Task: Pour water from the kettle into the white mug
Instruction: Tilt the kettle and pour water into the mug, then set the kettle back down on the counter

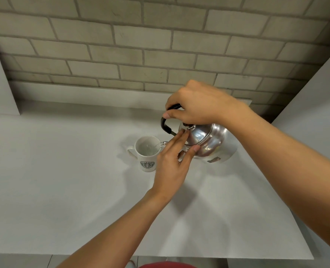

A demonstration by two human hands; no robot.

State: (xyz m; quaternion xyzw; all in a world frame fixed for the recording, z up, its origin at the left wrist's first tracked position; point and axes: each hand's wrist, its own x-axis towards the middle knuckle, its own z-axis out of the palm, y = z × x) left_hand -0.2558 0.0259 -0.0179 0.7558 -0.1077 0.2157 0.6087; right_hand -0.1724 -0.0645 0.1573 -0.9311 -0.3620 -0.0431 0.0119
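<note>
We see the white mug (147, 154) standing upright on the white table (63, 180), its handle turned away from the kettle (206, 141) and a green round logo on its near side. The shiny metal kettle is just to the right of the mug, tilted with its spout over the rim, and a thin stream of water falls into the mug. Our right hand (197, 103) is closed around the kettle's black handle (165, 123) above the mug. Our left hand (172, 167) is spread, fingertips pressing the kettle's lid and shoulder beside the mug.
</note>
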